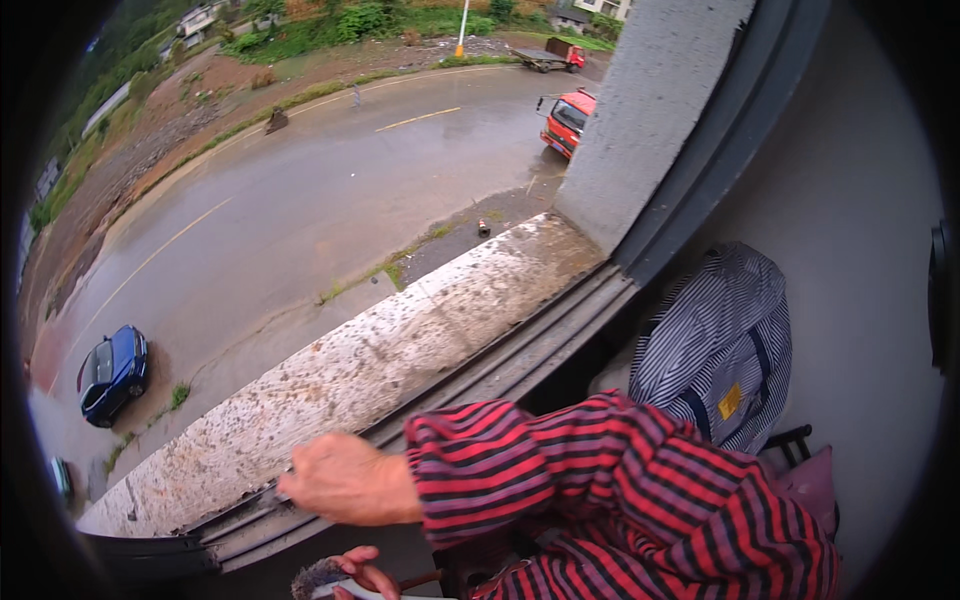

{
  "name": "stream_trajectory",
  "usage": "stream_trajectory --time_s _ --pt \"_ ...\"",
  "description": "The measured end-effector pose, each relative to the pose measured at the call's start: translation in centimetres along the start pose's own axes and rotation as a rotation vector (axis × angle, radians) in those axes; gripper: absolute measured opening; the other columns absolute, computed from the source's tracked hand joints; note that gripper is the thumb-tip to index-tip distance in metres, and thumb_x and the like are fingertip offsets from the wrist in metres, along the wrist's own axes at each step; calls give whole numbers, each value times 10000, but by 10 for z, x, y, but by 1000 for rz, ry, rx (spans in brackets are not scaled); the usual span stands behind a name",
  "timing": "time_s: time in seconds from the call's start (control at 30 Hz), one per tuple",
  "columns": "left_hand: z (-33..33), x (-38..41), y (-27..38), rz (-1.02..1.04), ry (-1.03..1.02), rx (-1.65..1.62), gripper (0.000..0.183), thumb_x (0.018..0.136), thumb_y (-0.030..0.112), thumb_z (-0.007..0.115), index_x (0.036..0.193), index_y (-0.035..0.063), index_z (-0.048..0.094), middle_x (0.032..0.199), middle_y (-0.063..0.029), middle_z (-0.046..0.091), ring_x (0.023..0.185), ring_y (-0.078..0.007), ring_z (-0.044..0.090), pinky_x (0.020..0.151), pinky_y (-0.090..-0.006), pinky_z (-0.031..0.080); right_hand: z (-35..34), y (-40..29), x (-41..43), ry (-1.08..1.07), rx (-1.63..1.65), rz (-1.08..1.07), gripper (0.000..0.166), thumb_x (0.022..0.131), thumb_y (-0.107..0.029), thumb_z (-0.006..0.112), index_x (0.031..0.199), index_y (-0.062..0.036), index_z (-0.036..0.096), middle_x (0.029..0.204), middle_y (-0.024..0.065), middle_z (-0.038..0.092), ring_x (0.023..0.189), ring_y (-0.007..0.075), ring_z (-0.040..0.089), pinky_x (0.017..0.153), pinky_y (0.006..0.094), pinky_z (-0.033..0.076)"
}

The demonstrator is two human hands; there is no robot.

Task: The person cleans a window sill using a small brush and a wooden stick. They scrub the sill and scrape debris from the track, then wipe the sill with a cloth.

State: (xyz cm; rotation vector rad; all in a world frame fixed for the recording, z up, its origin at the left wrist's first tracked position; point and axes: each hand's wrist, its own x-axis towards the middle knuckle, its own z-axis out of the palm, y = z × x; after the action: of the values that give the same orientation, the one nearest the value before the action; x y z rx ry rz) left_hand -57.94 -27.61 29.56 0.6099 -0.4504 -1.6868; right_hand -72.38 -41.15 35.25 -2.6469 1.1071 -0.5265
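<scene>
My right hand (349, 480), in a red, black and purple striped sleeve, is curled over the sliding-window track (465, 401), near its lower left end. Something small and greyish shows at its fingertips; whether it is held is not clear. Below it, at the picture's bottom edge, my left hand (367, 576) is partly cut off. Its fingers are around the white handle of a brush (319, 576) with grey, dirty-looking bristles. Just beyond the track lies the outer window sill (360, 367), pale and covered with dark specks of dirt.
A dark window frame (697, 180) and a grey concrete wall edge (652, 112) rise at the right. Inside stands a striped fabric bag (712, 352). Outside, far below, are a wet road (300, 195), a blue car (112, 375) and a red truck (564, 124).
</scene>
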Motion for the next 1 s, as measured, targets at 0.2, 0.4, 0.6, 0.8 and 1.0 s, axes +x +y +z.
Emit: stream_trajectory --time_s 0.2,0.4,0.6,0.8,1.0 --pt "8 -2 3 18 -10 8 413 775 330 622 1007 7 511 1126 -234 485 488 -119 471 420 -198 373 -52 13 -65 421 -71 109 199 739 -125 531 933 -84 550 661 71 470 596 224 522 497 342 441" --pt "19 13 -7 -12 -92 -5 379 807 324 584 1020 20 509 1141 -237 488 518 -116 472 463 -211 377 -141 74 -227 158 -596 716 188 834 -204 503 975 -115 589 626 73 542 495 189 557 404 305 434" --pt "42 24 -28 -179 -268 -45 375 811 308 579 1018 13 476 1138 -264 488 511 -127 481 463 -211 384 -164 102 -276 -91 -846 893 151 721 -82 517 853 -46 579 593 107 594 549 239 609 490 336 488" --pt "42 25 -35 -177 -265 -90 390 808 313 581 1023 9 470 1126 -260 492 512 -128 489 452 -204 380 -114 35 -200 -148 -566 530 225 771 -126 485 973 -30 511 651 108 547 533 221 589 446 316 476" --pt "40 27 -25 -170 -304 -59 373 807 319 581 1011 19 495 1133 -243 494 508 -118 484 425 -204 357 -130 47 -221 46 -611 701 272 799 -121 478 1067 -101 521 674 79 551 535 197 594 439 300 477"
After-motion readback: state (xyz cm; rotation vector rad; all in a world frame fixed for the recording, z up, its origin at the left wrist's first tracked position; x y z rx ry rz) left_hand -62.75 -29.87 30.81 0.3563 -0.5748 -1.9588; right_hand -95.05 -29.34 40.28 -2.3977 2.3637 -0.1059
